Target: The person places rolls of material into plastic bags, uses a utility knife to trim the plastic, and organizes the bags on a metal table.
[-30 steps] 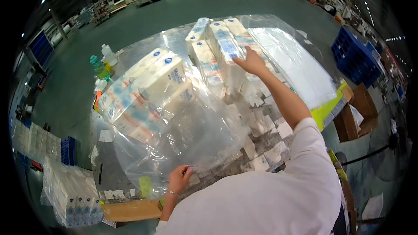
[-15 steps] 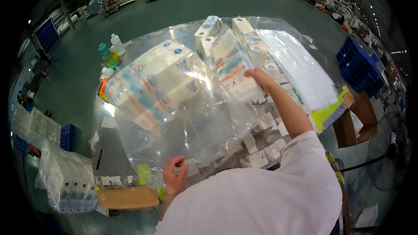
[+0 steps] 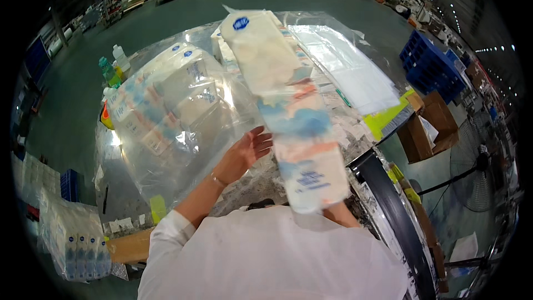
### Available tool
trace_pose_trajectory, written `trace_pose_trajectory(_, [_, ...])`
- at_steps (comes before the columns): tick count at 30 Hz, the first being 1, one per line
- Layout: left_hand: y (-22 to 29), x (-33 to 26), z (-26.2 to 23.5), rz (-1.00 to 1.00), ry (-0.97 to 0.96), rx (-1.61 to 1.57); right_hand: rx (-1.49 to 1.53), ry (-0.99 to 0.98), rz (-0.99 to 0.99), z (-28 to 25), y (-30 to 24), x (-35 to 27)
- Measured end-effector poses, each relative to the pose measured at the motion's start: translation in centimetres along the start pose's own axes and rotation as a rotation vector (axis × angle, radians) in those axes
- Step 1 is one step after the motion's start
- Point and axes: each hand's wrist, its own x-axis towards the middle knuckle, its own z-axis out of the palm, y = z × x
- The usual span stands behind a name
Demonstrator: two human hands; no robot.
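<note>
The left hand (image 3: 244,153) hovers with fingers (image 3: 261,140) spread and empty, just left of a long pack (image 3: 288,116) of white cartons. The pack's long axis runs from near the chest up and away, blurred. The right hand is hidden beneath its near end; its grip cannot be told. Left of the fingers lies a clear bag (image 3: 166,111) holding more cartons.

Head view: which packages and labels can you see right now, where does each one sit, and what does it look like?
Long pack: raised mid-frame, blurred; white with blue and orange patches, round blue label on top.
Clear bag: on the table, left of the left hand; holds white boxes with blue marks.
Wrapped bottle packs: lower left floor; white with blue labels.
Cardboard boxes: right, beside table; brown.
Blue crates: upper right; stacked.
Right hand: hidden behind the long pack.
</note>
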Motion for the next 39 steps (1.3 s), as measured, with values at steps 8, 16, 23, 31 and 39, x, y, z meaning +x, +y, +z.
trace_pose_trajectory(8, [2.4, 4.2, 3.0, 0.067, 0.07, -0.502, -0.06, 0.283, 0.25, 0.1, -1.5, -1.2])
trace_pose_trajectory(16, [3.0, 3.0, 1.6, -0.07, 0.299, -0.151, -0.939, 0.14, 0.201, 1.4, -3.7, 3.6])
trace_pose_trajectory(23, [2.8, 3.0, 2.0, -0.122, 0.351, -0.135, -1.04, 0.176, 0.157, -0.2, -2.9, 4.6])
trace_pose_trajectory(31, [4.7, 4.0, 1.9, -0.073, 0.188, -0.141, -0.884, 0.174, 0.101, 3.4, -3.4, 7.6])
trace_pose_trajectory(39, [5.8, -0.1, 0.1, -0.064, 0.291, 1.053, -0.561, 0.49, 0.31, 3.2, -4.9, 4.6])
